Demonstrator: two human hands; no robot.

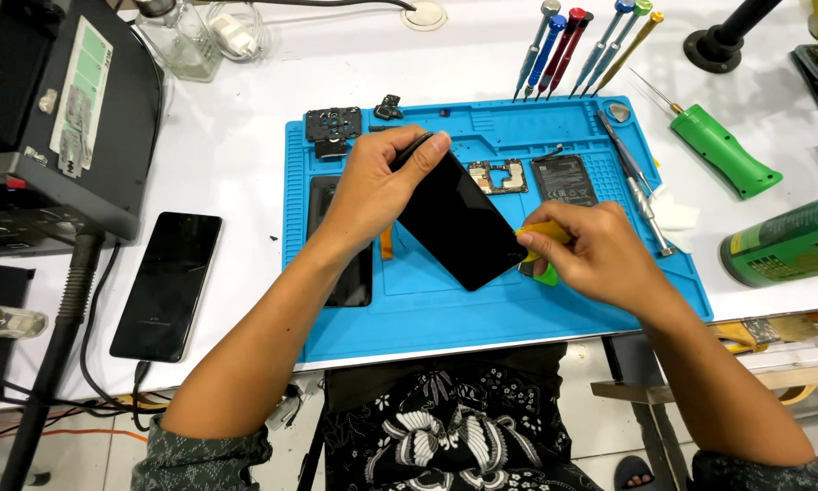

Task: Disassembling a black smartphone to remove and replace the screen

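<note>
Fingers of left hand gripped black phone top; long axis slanted toward right hand, pinching yellow pick at lower edge.

a phone repair workbench: blue repair mat, precision screwdrivers, loose phone parts.

Pretty bright, even light from overhead, so the white table nearly washes out up top. Shadows are soft and short, mostly under the forearms on the blue mat. Center's sharp, no real motion blur; edges bend a bit from the wide lens.
</note>
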